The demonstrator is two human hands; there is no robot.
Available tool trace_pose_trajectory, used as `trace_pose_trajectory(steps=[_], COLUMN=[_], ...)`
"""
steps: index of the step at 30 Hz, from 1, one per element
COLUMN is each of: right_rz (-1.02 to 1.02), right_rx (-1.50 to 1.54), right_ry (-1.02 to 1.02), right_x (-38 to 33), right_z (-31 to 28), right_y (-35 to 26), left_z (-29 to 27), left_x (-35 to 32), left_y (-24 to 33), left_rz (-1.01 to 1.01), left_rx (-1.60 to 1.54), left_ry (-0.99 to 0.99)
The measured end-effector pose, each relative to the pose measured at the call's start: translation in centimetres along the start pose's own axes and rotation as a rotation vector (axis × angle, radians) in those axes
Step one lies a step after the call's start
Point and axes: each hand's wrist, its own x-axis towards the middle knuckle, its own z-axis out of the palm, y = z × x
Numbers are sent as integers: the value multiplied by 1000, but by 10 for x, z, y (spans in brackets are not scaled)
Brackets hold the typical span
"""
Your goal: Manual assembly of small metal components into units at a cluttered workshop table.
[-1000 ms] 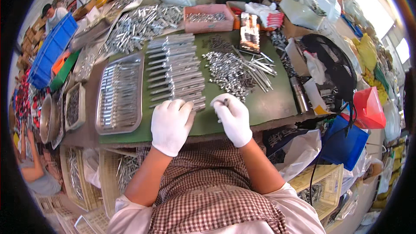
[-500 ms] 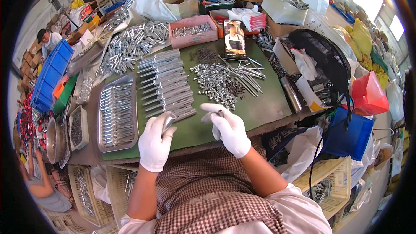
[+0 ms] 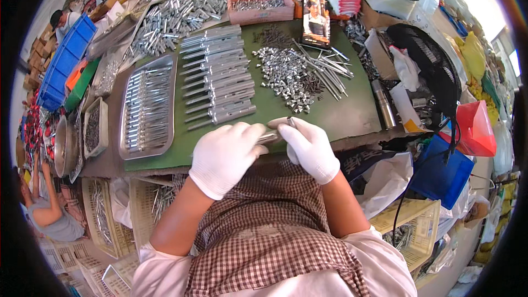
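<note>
Left hand: your gloved left hand closes around one end of a small metal rod at the near edge of the bench.
Right hand: your gloved right hand pinches a small metal piece at the rod's other end, fingertips together; what exactly sits between them is too small to tell.
Where the part is: the rod hangs between your two hands, just above the bench edge and over your lap.
Drop risk: if either grip slackens, I judge the rod falls off the edge into your checked apron or to the floor, since no bench lies under it.
Glove risk: the loose white fabric could snag between the pieces as you press them together.
Pile risk: the heap of small silver fittings and the loose thin rods lie near your right hand; a wide reach could scatter them.
Row risk: the lined-up finished tubes lie just beyond your left hand; a knock from your knuckles would roll them toward the steel tray.
</note>
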Motion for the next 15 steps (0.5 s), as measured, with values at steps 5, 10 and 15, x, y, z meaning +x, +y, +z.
trace_pose_trajectory(steps=[5, 10, 15], right_rz=[17, 127, -225], right_rx=[19, 94, 414], right_ry=[-1, -52, -135], right_x=[0, -6, -24], right_z=[-6, -14, -6], right_y=[-4, -11, -2], left_z=[-4, -8, 13], left_x=[5, 5, 0], left_y=[9, 20, 30], left_rz=[66, 90, -173], left_rx=[39, 17, -684], left_ry=[-8, 2, 239])
